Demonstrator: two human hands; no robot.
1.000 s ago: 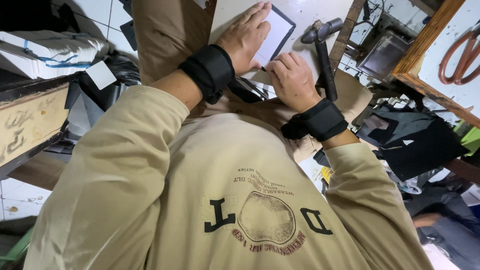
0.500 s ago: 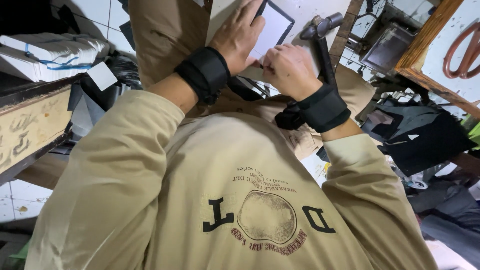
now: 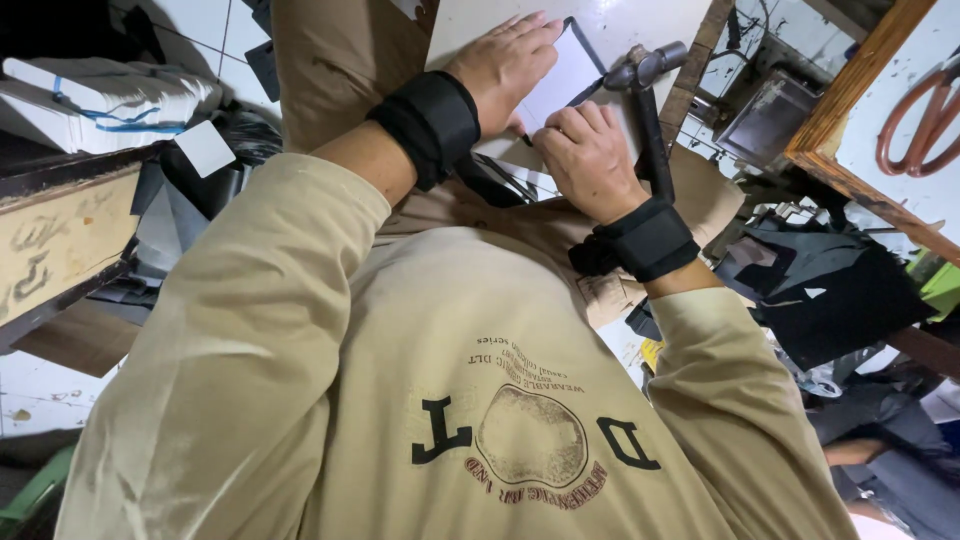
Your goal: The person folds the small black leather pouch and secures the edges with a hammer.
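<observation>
My left hand (image 3: 500,65) lies flat, fingers together, on a white sheet (image 3: 570,75) with a dark edge, which rests on my lap. My right hand (image 3: 585,155) is closed around a thin dark pen-like tool (image 3: 522,138). The tool's tip touches the sheet's lower edge, just beside my left thumb. Both wrists wear black bands. A hammer (image 3: 650,110) with a dark handle lies right of my right hand, its metal head pointing away from me.
A wooden frame (image 3: 850,110) and orange scissor handles (image 3: 915,120) sit at the right, above a pile of dark material pieces (image 3: 830,290). A worn wooden bench edge (image 3: 60,240) and stacked white bundles (image 3: 100,95) stand at the left over a tiled floor.
My left hand has slid slightly down the sheet and flattened. My right hand has closed in toward it, bringing the tool's tip to the sheet's edge.
</observation>
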